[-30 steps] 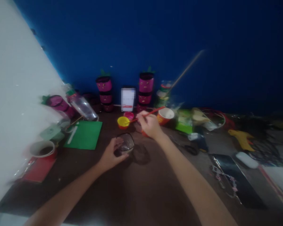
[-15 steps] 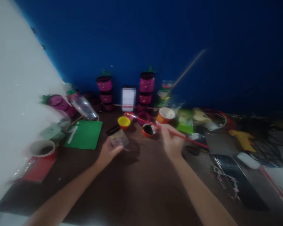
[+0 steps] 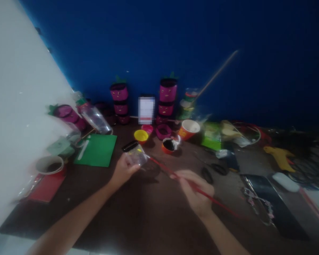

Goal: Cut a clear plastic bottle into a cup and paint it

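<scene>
In my left hand (image 3: 123, 171) is a small clear plastic container (image 3: 136, 156) with a black rim, tilted, with yellow marks on its side. My right hand (image 3: 195, 191) is closed round a long red paintbrush (image 3: 162, 165), whose tip is at the container's right edge. Just behind the container stands a small yellow cup (image 3: 141, 136), with a pink cup (image 3: 147, 129) behind it. An orange cup with dark contents (image 3: 168, 146) sits between and beyond my hands, near a purple ring-shaped piece (image 3: 163, 131).
Purple stacked figures with faces (image 3: 121, 102) stand by the blue wall. A green sheet (image 3: 97, 150) and a red-white cup (image 3: 50, 166) lie left. To the right are a paper cup (image 3: 190, 129), scissors (image 3: 218, 169), a dark phone (image 3: 276, 205) and a yellow glue gun (image 3: 280, 158).
My right hand has moved down and toward me, bringing the brush tip from near the yellow and pink cups to the container. Yellow marks now show more clearly on the container.
</scene>
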`<state>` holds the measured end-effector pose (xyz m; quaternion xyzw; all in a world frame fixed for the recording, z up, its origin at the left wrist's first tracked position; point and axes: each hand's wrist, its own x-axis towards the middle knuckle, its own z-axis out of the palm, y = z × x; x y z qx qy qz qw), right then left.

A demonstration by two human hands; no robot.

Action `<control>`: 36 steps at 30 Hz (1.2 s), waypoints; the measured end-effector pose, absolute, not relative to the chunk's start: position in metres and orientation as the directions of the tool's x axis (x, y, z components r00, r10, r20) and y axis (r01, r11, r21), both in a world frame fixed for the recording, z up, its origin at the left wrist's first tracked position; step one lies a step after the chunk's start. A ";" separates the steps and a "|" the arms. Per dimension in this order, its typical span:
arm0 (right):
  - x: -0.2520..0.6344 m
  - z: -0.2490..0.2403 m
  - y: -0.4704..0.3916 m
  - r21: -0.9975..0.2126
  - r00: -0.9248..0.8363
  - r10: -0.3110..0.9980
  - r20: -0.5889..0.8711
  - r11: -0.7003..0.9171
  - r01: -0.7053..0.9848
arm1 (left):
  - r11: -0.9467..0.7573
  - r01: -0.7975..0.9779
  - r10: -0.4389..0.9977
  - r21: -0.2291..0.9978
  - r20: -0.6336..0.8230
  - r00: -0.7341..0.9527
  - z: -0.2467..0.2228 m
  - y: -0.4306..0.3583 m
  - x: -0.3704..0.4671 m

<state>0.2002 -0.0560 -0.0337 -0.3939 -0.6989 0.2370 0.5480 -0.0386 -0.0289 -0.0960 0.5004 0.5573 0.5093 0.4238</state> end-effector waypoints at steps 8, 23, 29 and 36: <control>0.199 -0.037 -0.056 -0.728 -0.160 0.796 0.583 0.600 0.332 | -0.069 0.166 0.986 0.984 0.092 -0.139 -0.094 -0.029 -0.037; 0.206 -0.063 -0.063 -0.964 0.113 0.961 0.254 0.260 -0.044 | -0.055 0.181 0.987 0.982 0.080 -0.138 -0.092 -0.030 -0.037; 0.198 -0.071 -0.062 -0.982 0.070 0.981 0.182 0.184 -0.033 | -0.029 0.110 0.993 0.994 0.040 -0.107 -0.095 -0.030 -0.039; 0.199 -0.069 -0.062 -0.980 0.083 0.977 0.197 0.193 0.057 | -0.025 0.116 0.994 0.993 0.037 -0.104 -0.097 -0.030 -0.042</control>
